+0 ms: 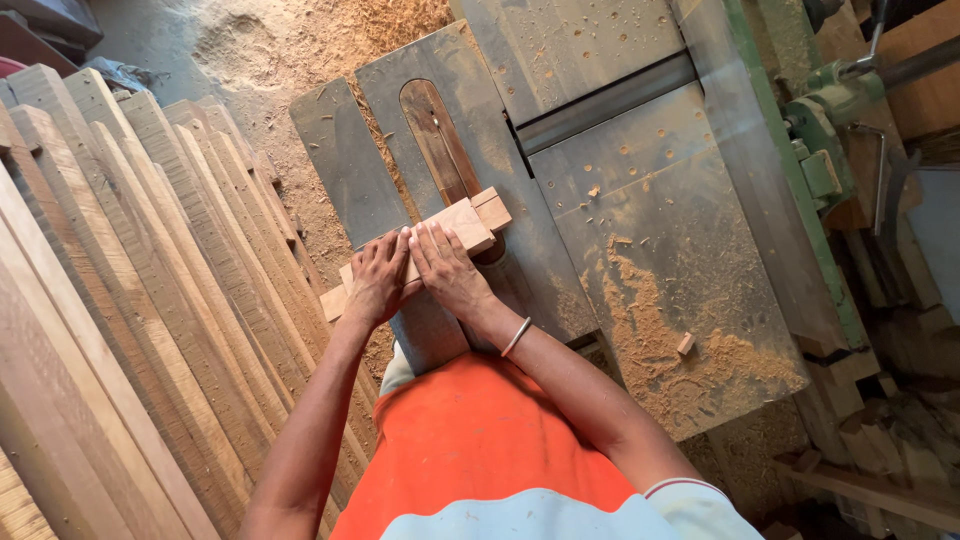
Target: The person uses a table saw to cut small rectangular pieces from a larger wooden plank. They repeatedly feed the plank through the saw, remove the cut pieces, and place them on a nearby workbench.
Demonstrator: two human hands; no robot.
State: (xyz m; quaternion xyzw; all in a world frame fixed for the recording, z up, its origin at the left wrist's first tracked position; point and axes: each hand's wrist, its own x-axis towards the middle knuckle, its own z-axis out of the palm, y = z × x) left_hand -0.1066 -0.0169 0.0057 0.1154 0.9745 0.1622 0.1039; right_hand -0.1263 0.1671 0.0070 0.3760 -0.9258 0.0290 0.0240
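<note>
Head view, looking straight down. I see both hands flat on a short wooden block (440, 243) that lies across the grey metal saw table (560, 270). My left hand (375, 278) presses palm-down on the block's near-left part, fingers stretched forward and together, not curled around anything. My right hand (448, 268) sits just beside it, touching it along the thumb side, also palm-down with fingers spread lightly over the block's middle; a silver bangle (516, 337) rings that wrist. So neither hand is closed: both are open and bearing down on the wood. The block is angled, its far-right end sitting at the near end of the long dark slot (437, 140) in the table; the left end overhangs the table edge slightly. I cannot tell whether a blade shows in the slot. A narrow grey plate (345, 165) lies just left of the slotted one. Sawdust (650, 330) is piled on the right part of the table, with a tiny wood offcut (686, 343) in it. Green machine parts (830, 130) stand at the far right. A stack of long planks (130, 300) leans along the left, well apart from the block. More sawdust covers the floor (290, 45) beyond. Orange shirt (470, 440) at the bottom.
</note>
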